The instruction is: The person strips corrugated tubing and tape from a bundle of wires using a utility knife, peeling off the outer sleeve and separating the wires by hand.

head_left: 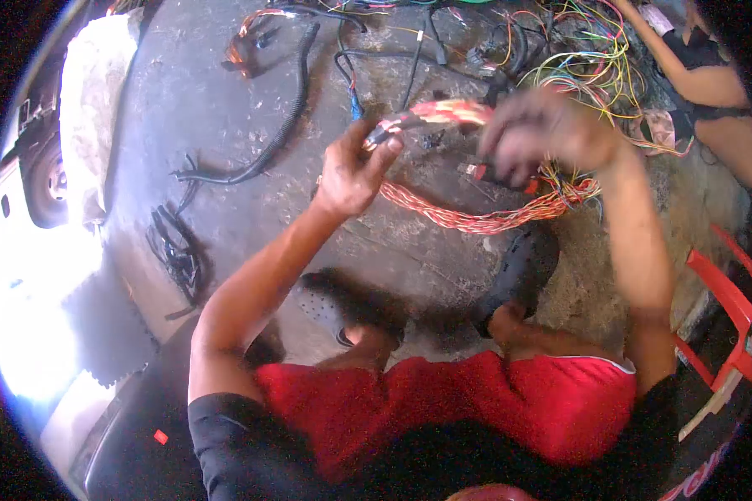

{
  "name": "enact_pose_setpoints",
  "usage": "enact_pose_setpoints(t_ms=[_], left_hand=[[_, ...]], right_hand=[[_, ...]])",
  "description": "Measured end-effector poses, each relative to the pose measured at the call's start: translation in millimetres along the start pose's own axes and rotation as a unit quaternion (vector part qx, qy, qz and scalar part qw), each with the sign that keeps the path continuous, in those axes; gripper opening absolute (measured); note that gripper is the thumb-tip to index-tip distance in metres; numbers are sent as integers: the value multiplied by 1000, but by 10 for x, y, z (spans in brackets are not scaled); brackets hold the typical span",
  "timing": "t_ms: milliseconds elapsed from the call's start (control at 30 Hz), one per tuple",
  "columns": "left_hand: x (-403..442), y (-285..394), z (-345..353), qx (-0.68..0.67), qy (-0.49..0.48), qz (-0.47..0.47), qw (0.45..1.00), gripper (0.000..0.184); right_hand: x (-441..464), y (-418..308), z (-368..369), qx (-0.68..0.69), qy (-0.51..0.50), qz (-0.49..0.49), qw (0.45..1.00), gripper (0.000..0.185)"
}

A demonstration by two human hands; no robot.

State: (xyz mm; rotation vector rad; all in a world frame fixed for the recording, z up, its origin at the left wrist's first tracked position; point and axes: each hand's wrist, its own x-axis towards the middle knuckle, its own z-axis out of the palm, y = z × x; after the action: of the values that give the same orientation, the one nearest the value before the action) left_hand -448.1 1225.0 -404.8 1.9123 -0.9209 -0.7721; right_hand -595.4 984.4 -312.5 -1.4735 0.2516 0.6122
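Observation:
My left hand (351,174) is closed around one end of a wire bundle (449,112), where the strands look dark and white. From there the bundle, reddish and cream, arches across to my right hand (551,138). Motion smears the right hand, so its fingers and grip are unclear. A dark and red object (501,175) shows just under it, too blurred to name. Below both hands, a length of red and white twisted wires (468,220) curves from the left hand toward a yellow and orange tangle on the right.
On the grey floor lie a black corrugated conduit (297,104), a clump of black cable pieces (180,255) and loose coloured wires (597,63). Another person's arm (710,88) is at the upper right. A red frame piece (731,309) stands at the right edge. My shoes (522,263) rest below the wires.

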Motion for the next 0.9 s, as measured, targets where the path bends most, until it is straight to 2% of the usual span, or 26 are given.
enact_pose_setpoints(t_ms=[67, 100, 133, 167, 200, 267, 300, 333, 400, 433, 467, 533, 567, 600, 667, 700, 733, 800, 867, 900], left_hand=[[62, 28, -7, -57, 3, -16, 998, 36], [101, 136, -15, -42, -1, -21, 999, 36], [110, 141, 27, -44, -6, -20, 999, 36], [122, 132, 74, -64, -6, -6, 998, 36], [136, 117, 117, -84, -4, 8, 996, 36], [129, 83, 178, -100, 8, 26, 995, 34], [92, 112, 172, -114, -4, 48, 992, 33], [74, 129, 163, -127, -15, 70, 989, 33], [35, -40, 174, -143, 8, 59, 988, 32], [17, -127, 114, -95, -8, 42, 995, 32], [-6, -208, 80, -48, -25, 24, 998, 33], [-79, -159, 49, -76, -29, 26, 996, 33], [-113, -136, 44, -103, -34, 29, 994, 33], [-134, -133, 58, -104, -34, 29, 994, 33], [-142, -141, 77, -106, -50, 14, 993, 35], [-123, -170, 57, -60, -61, 26, 996, 35], [-104, -152, 44, -60, -60, 30, 996, 35], [-92, -104, 57, -69, -65, 42, 995, 34], [-73, -146, 106, -77, -59, 57, 994, 34], [-61, -140, 113, -82, -52, 71, 993, 34]], right_hand=[[259, 424, 489, -218, 61, -11, 974, 47], [450, 679, 649, -217, 63, -8, 974, 47], [631, 930, 809, -260, 289, -121, 913, 49], [712, 1033, 892, -286, 495, -226, 789, 51], [717, 996, 891, -287, 497, -225, 787, 51], [746, 922, 823, -186, 475, -263, 819, 58], [803, 926, 751, -259, 484, -314, 775, 43], [836, 931, 696, -260, 483, -315, 775, 43], [889, 946, 657, -192, 479, -334, 789, 27], [858, 878, 702, -106, 465, -295, 828, 17], [865, 856, 722, -105, 463, -296, 829, 17], [866, 832, 737, -82, 450, -290, 841, 17], [802, 849, 703, -120, 441, -179, 871, 21], [806, 990, 646, -121, 441, -179, 871, 21], [930, 1290, 517, -381, 491, -249, 743, 26], [858, 1129, 525, -382, 516, -303, 704, 30], [801, 998, 553, -384, 517, -304, 702, 30], [729, 846, 609, -313, 498, -320, 743, 34], [778, 887, 598, -336, 489, -351, 724, 30], [815, 906, 626, -206, 453, -360, 790, 24]])
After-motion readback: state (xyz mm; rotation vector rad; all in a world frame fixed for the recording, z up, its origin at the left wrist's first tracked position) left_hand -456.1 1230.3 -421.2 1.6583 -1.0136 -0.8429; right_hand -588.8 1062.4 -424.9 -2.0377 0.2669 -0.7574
